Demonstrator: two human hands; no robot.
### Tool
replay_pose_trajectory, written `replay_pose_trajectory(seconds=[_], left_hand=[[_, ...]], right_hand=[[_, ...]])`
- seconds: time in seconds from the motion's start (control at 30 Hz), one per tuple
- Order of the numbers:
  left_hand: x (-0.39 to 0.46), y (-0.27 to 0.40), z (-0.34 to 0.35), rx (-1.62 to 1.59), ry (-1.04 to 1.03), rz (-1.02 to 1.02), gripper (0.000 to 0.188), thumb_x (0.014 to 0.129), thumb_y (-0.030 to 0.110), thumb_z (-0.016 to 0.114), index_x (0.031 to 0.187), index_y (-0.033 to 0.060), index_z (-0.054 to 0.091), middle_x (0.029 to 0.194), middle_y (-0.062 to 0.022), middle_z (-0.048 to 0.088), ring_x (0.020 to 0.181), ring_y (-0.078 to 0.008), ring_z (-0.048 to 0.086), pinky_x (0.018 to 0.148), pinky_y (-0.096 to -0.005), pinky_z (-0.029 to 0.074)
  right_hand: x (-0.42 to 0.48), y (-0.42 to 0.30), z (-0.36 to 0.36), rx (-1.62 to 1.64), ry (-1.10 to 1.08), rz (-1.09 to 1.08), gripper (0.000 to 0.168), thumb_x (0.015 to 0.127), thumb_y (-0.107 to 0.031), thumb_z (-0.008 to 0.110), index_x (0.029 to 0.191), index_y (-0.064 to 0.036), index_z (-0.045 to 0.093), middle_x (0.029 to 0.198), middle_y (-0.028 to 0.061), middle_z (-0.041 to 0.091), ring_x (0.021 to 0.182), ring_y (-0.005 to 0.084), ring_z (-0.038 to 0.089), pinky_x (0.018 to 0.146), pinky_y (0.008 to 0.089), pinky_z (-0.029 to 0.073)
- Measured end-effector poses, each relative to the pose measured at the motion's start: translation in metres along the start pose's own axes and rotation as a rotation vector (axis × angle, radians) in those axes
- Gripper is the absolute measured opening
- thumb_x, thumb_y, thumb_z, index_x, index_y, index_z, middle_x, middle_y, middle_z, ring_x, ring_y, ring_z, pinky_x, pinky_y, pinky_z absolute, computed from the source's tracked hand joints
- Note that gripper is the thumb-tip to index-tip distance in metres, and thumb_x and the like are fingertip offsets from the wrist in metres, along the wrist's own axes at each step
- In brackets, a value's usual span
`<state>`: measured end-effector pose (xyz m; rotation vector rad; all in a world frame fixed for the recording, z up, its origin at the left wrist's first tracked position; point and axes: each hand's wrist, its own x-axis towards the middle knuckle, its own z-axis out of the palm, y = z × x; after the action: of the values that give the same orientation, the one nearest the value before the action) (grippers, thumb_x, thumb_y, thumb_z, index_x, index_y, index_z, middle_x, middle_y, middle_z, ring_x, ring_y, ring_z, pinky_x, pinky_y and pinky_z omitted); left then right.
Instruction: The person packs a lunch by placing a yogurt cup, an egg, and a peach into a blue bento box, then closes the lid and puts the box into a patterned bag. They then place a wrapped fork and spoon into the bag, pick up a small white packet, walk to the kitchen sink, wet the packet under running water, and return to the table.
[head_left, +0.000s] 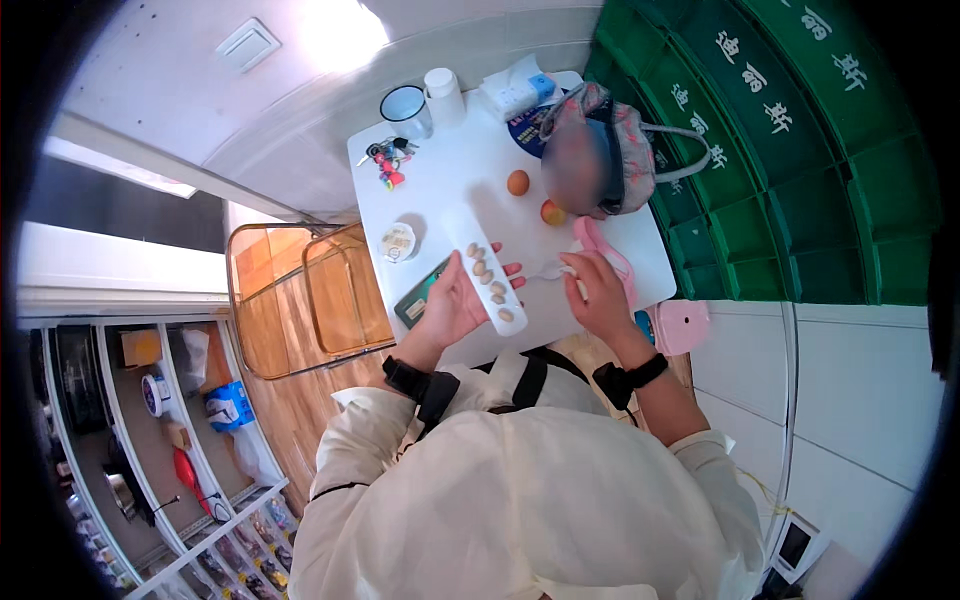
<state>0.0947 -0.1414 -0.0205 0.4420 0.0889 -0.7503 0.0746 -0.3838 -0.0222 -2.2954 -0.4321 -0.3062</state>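
My left hand holds a long, narrow white strip-shaped piece with several tan oval shapes in a row; whether these are printed or raised I cannot tell. My right hand pinches a small pale plastic utensil, its head pointing toward the left hand. A dark flat device, perhaps a phone, lies partly hidden behind my left hand. Beyond that hand stands a white lidded cup. A pink strap-like item lies beside my right hand. Farther back are a brown egg and a red-yellow fruit.
The white table carries keys, an enamel mug, paper cups, a tissue pack and a patterned handbag. Green crates stack at right. A folding chair and shelving stand left.
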Motion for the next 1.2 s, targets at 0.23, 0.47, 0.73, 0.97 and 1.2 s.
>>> replay_pose_trajectory(seconds=[0.23, 0.47, 0.73, 0.97, 1.2], left_hand=[[0.010, -0.006, -0.007, -0.048, -0.040, -0.067, 0.052, 0.097, 0.050, 0.027, 0.135, 0.0146, 0.033, 0.129, -0.0092, 0.046, 0.115, -0.0265, 0.052, 0.095, -0.0434, 0.044], [0.021, -0.015, -0.026, -0.096, 0.088, 0.068, 0.049, 0.097, 0.048, 0.031, 0.131, 0.0137, 0.035, 0.124, -0.0094, 0.049, 0.113, -0.0242, 0.052, 0.095, -0.0404, 0.044], [0.035, -0.015, -0.028, -0.147, 0.125, 0.103, 0.051, 0.097, 0.049, 0.029, 0.131, 0.0107, 0.034, 0.122, -0.0111, 0.050, 0.114, -0.0252, 0.051, 0.096, -0.0396, 0.043], [0.051, -0.018, -0.006, -0.062, 0.144, 0.119, 0.056, 0.097, 0.051, 0.027, 0.135, 0.0099, 0.031, 0.130, -0.0121, 0.046, 0.121, -0.0259, 0.045, 0.100, -0.0429, 0.038], [0.068, -0.025, -0.012, 0.063, 0.190, 0.011, 0.061, 0.095, 0.056, 0.026, 0.137, 0.0109, 0.033, 0.134, -0.0075, 0.045, 0.122, -0.0243, 0.044, 0.101, -0.0419, 0.036]], right_hand=[[0.064, -0.075, 0.027, -0.010, -0.080, -0.264, 0.048, 0.076, -0.021, 0.061, 0.121, -0.004, 0.050, 0.120, 0.0125, 0.049, 0.108, 0.0316, 0.046, 0.089, 0.0413, 0.039], [0.055, -0.063, 0.051, 0.056, -0.161, -0.238, 0.046, 0.078, -0.019, 0.059, 0.120, -0.001, 0.049, 0.126, 0.0141, 0.047, 0.115, 0.0324, 0.043, 0.096, 0.0420, 0.035], [0.046, -0.044, 0.063, 0.042, -0.035, -0.216, 0.030, 0.074, -0.009, 0.058, 0.103, -0.003, 0.057, 0.105, 0.0128, 0.052, 0.102, 0.0321, 0.048, 0.089, 0.0422, 0.039], [0.042, -0.026, 0.059, 0.041, 0.166, -0.090, 0.017, 0.072, -0.006, 0.059, 0.089, -0.005, 0.056, 0.087, 0.0099, 0.050, 0.085, 0.0300, 0.050, 0.073, 0.0402, 0.043], [0.031, -0.002, 0.065, 0.145, 0.226, 0.269, 0.010, 0.079, -0.010, 0.059, 0.082, -0.004, 0.053, 0.083, 0.0134, 0.053, 0.077, 0.0320, 0.054, 0.066, 0.0400, 0.046]])
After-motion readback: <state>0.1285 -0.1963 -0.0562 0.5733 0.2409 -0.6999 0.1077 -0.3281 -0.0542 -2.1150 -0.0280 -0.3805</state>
